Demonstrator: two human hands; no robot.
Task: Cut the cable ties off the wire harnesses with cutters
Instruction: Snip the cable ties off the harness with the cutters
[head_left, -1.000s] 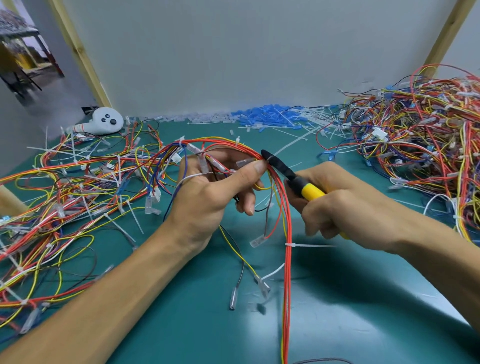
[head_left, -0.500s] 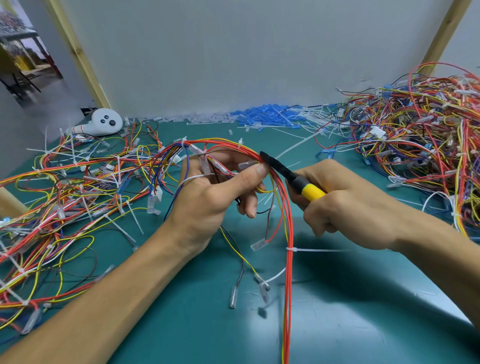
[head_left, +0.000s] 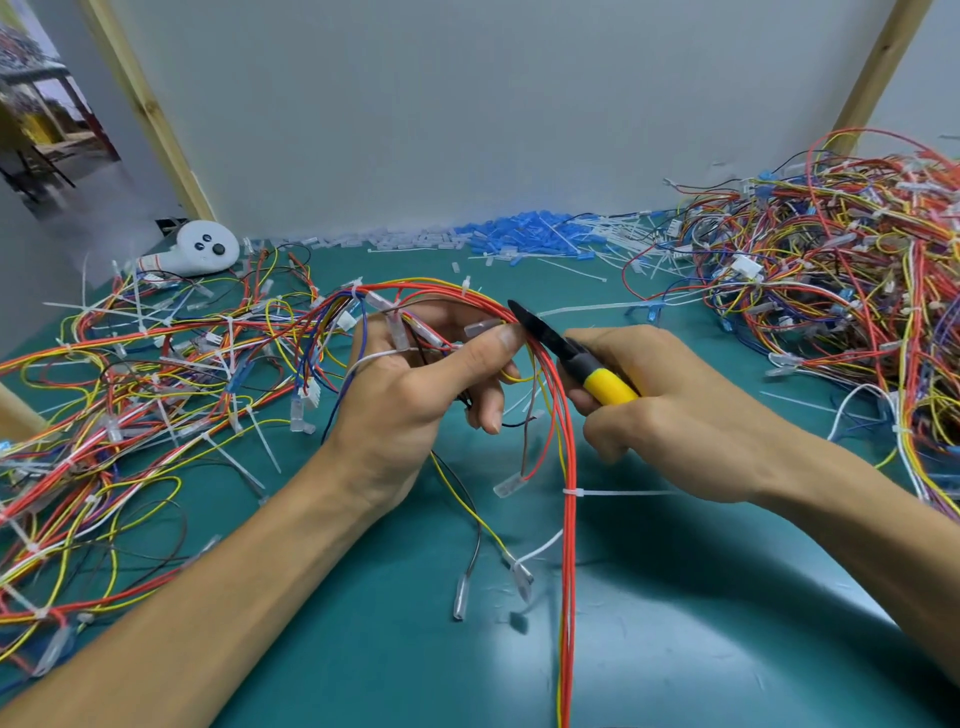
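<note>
My left hand (head_left: 415, 395) grips a wire harness (head_left: 570, 519) of red, yellow and blue wires, thumb pressed on the bundle near its top bend. My right hand (head_left: 691, 415) grips yellow-handled cutters (head_left: 576, 358); their black jaws point up-left and touch the bundle right beside my left thumb tip. A white cable tie (head_left: 571, 492) wraps the red wires lower down, its tail sticking out to the right. Another white tie (head_left: 466, 287) sits on the arch of the harness above my left hand.
A loose tangle of harnesses (head_left: 130, 395) covers the green table (head_left: 675, 623) on the left. A tall heap of harnesses (head_left: 841, 291) fills the right. Blue and white cut pieces (head_left: 519, 239) lie along the back wall, and a white device (head_left: 205, 252) at back left.
Both hands and the harness have barely shifted. The cutter jaws stay at the bundle by my left thumb.
</note>
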